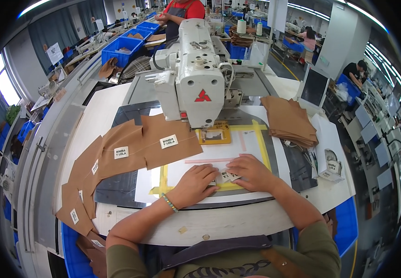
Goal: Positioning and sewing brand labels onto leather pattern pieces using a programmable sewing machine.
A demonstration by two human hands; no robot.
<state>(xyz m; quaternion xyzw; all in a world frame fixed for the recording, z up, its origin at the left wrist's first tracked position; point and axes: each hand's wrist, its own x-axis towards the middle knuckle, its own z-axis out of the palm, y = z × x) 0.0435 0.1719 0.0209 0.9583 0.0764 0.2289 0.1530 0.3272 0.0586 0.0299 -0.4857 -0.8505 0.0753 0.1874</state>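
A few small white labels point(229, 175) with dark print lie between my two hands, over a white sheet framed with yellow tape. My left hand point(195, 183), with a beaded bracelet at the wrist, has its fingers and thumb closed around the left edge of the labels. From the other side, my right hand point(252, 172) pinches the labels between thumb and fingers. Beyond them, a yellow clamp frame point(214, 133) sits under the head of a white sewing machine point(199, 83). Brown fabric pieces point(170, 150), each bearing a white label, run in a thread-joined chain to the left.
A stack of brown pieces point(289, 119) lies right of the machine. Near it stands a white box point(328, 150) with labels inside. A blue bin point(73, 250) under the table's left edge takes the end of the chain. Another person point(189, 9) stands behind the machine.
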